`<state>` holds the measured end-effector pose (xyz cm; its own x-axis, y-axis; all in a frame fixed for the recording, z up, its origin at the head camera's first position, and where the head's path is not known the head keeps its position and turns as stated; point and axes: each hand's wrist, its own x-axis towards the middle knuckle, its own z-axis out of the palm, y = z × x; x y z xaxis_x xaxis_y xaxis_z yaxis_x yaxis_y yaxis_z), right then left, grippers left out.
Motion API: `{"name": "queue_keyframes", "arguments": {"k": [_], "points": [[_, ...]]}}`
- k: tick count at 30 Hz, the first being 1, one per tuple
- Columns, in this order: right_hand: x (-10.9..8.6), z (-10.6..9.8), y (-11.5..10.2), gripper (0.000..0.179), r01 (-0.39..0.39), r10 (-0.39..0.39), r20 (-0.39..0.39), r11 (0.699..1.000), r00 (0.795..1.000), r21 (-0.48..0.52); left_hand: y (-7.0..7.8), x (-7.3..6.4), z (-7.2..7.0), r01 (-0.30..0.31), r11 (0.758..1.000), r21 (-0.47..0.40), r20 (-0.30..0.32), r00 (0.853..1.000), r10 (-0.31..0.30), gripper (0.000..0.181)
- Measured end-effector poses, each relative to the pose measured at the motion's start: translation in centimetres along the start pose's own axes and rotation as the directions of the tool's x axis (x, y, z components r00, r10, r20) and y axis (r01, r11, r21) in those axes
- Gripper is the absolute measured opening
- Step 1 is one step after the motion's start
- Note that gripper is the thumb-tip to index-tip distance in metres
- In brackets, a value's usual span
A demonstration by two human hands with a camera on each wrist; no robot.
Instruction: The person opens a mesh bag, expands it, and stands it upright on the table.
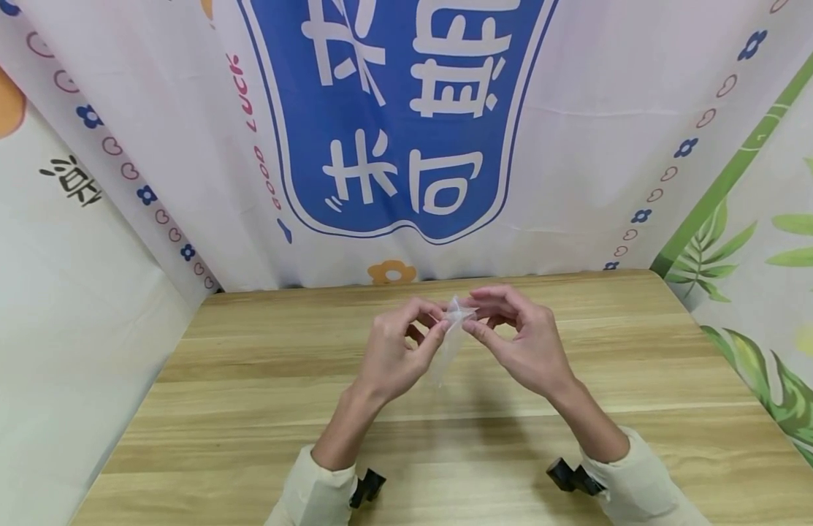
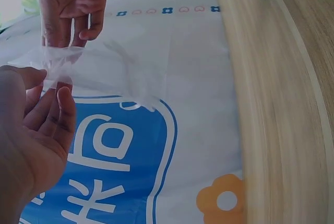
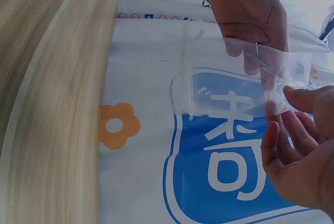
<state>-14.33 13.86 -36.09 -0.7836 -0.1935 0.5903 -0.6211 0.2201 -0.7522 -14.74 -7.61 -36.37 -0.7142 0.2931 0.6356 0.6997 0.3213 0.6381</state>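
A small clear plastic bag [image 1: 448,354] hangs above the table between both hands, its upper end bunched and its lower part dangling. My left hand [image 1: 398,356] pinches the upper end between thumb and fingers. From the other side, my right hand [image 1: 529,349] pinches the same end, fingertips close to the left ones. In the left wrist view the see-through bag [image 2: 117,72] stretches out to the right of the fingers. The right wrist view shows the bag [image 3: 224,80] as a flat sheet with a seam-like strip at its far end. I see no contents in it.
The wooden table [image 1: 248,409] reaches back to a printed white curtain [image 1: 577,161] with a blue panel. More printed cloth hangs at the left [image 1: 64,292] and right. Black wrist devices [image 1: 367,488] sit at both pale cuffs.
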Motion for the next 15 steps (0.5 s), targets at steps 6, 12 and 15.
{"name": "queue_keyframes", "arguments": {"k": [6, 12, 15], "points": [[-0.10, 0.11, 0.10, 0.041, 0.023, -0.023, -0.016, 0.999, 1.000, -0.024, -0.04, -0.10, 0.03, -0.013, 1.000, -0.024, -0.019, 1.000, 0.013, 0.006], [-0.18, 0.52, 0.26, 0.043, 0.043, -0.044, -0.015, 0.999, 0.999, -0.015, 0.01, -0.19, 0.13, 0.007, 1.000, -0.023, -0.015, 1.000, -0.008, 0.008], [-0.18, 0.65, 0.35, 0.042, 0.049, -0.049, -0.020, 0.999, 0.999, -0.011, 0.01, -0.12, 0.24, 0.024, 0.999, -0.022, -0.016, 1.000, -0.024, 0.009]]}}
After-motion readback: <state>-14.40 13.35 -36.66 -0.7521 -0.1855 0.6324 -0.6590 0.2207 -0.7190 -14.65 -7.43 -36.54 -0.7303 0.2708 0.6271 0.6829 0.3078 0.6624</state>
